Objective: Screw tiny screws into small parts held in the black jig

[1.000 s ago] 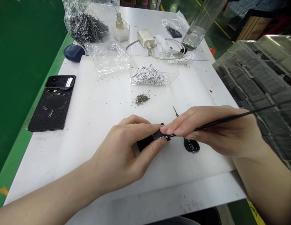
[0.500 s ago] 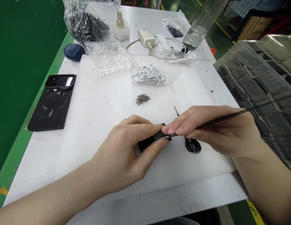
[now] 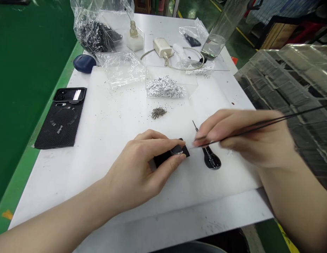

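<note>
My left hand (image 3: 142,165) is closed around a small black part (image 3: 176,150), thumb on the near side and fingers on the far side. Beneath that part lies a flat black block (image 3: 162,160), partly covered by the hand. Dark, thin tweezers (image 3: 274,121) are pinched in my right hand (image 3: 247,138), their blurred tips just right of the black part and apart from it. Behind those tips rests a small screwdriver (image 3: 212,161) with a glossy black handle. A heap of tiny metal screws (image 3: 158,112) sits farther back on the white mat (image 3: 113,130).
Beyond the screws stands a clear tray (image 3: 191,88) of small white pieces. A phone (image 3: 59,123) lies at left, near a dark blue rounded object (image 3: 84,63). Farther back are plastic bags (image 3: 121,70), a charger (image 3: 162,47) and a clear cylinder (image 3: 214,44). Stacked trays (image 3: 289,84) flank the right.
My right hand has drawn the tweezers back to the right and slightly up, away from the black part. My left hand still holds that part. The whole view has shifted slightly.
</note>
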Demonstrator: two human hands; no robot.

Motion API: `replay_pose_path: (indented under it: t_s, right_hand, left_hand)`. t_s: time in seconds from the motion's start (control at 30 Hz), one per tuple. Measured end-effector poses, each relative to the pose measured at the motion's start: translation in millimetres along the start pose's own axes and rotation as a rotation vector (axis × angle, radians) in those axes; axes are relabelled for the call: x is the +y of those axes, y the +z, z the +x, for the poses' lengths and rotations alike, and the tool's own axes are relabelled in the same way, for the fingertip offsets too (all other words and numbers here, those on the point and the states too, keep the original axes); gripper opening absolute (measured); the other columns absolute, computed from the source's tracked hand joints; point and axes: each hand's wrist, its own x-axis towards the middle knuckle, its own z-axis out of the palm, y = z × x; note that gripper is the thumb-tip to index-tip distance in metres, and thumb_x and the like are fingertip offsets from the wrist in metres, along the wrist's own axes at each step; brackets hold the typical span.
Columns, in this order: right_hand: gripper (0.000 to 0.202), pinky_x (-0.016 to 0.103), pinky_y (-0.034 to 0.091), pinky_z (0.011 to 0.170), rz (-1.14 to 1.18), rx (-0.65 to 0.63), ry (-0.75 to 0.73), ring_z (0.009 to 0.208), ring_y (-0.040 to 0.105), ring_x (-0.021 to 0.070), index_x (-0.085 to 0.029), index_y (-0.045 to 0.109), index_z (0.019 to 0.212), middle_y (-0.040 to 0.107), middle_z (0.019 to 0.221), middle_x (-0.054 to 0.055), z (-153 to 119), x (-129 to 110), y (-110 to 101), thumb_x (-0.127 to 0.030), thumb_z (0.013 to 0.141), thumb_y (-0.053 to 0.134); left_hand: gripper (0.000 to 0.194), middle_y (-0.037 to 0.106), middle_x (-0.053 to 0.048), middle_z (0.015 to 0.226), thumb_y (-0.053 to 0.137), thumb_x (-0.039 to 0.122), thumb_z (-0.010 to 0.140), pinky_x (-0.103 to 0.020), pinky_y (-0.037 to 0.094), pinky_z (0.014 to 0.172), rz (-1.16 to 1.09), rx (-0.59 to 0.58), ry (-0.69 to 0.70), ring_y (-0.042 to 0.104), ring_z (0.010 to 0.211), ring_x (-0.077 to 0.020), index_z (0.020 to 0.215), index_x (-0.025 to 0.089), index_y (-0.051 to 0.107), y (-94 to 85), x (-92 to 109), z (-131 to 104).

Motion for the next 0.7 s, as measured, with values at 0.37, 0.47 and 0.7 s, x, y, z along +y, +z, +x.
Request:
replay_pose_path:
  t_s: [0.37,0.47,0.7]
  right_hand:
    - [0.027,0.043,0.054,0.085,-0.861,-0.202,0.110,0.096,0.074,0.0277,-0.028,0.081,0.111,0.080,0.104,0.006,1.2,14.0,-43.6,-0.024,0.097,0.058]
    - [0.026,0.037,0.051,0.078,-0.865,-0.081,0.169,0.087,0.072,0.0233,-0.027,0.077,0.117,0.079,0.100,0.005,0.7,2.7,-29.0,-0.034,0.101,0.058]
    - [0.022,0.029,0.037,0.056,-0.837,-0.296,0.539,0.051,0.057,0.0141,-0.025,0.062,0.113,0.067,0.058,-0.009,0.1,-18.5,3.4,-0.035,0.093,0.067]
  left_hand:
    - [0.025,0.082,-0.002,0.116,0.067,0.038,0.102,-0.033,0.061,0.092,0.074,-0.018,-0.036,0.075,0.106,-0.0232,0.119,0.026,0.081,-0.5,0.9,0.7]
    - [0.026,0.082,-0.003,0.116,0.066,0.041,0.102,-0.035,0.062,0.090,0.091,-0.030,0.001,0.076,0.104,-0.0244,0.120,0.027,0.081,-0.1,-1.9,1.7]
    - [0.026,0.082,-0.002,0.117,0.065,0.038,0.102,-0.034,0.060,0.091,0.116,-0.019,0.009,0.075,0.105,-0.0232,0.119,0.026,0.080,1.5,-1.4,1.6]
